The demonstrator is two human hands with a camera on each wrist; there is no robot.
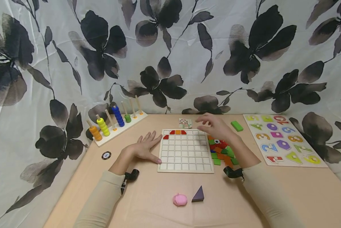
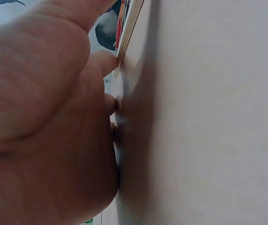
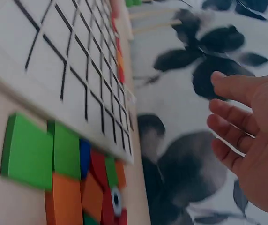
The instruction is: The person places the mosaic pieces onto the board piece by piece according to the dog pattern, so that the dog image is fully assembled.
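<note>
A white grid board (image 1: 186, 155) lies mid-table, with several red and orange pieces (image 1: 178, 132) in its top-left cells. Spread beside its left edge, my left hand (image 1: 142, 148) rests on the table, thumb and index finger touching the board. My right hand (image 1: 216, 126) hovers over the board's top-right corner, fingers loosely bent and holding nothing; the right wrist view shows the bare palm (image 3: 260, 150). Under the right forearm, a heap of green, orange, red and blue pieces (image 1: 220, 152) sits along the board's right side, partly hidden. A small patterned card (image 1: 185, 123) lies behind the board.
At the back left stands a peg stacker (image 1: 122, 126) with coloured rings, near a round black-and-white disc (image 1: 106, 155). A green block (image 1: 237, 126) and a number-and-shape puzzle board (image 1: 284, 139) lie rightward. In front are a pink pig-like figure (image 1: 180, 199) and a purple triangular block (image 1: 198, 194).
</note>
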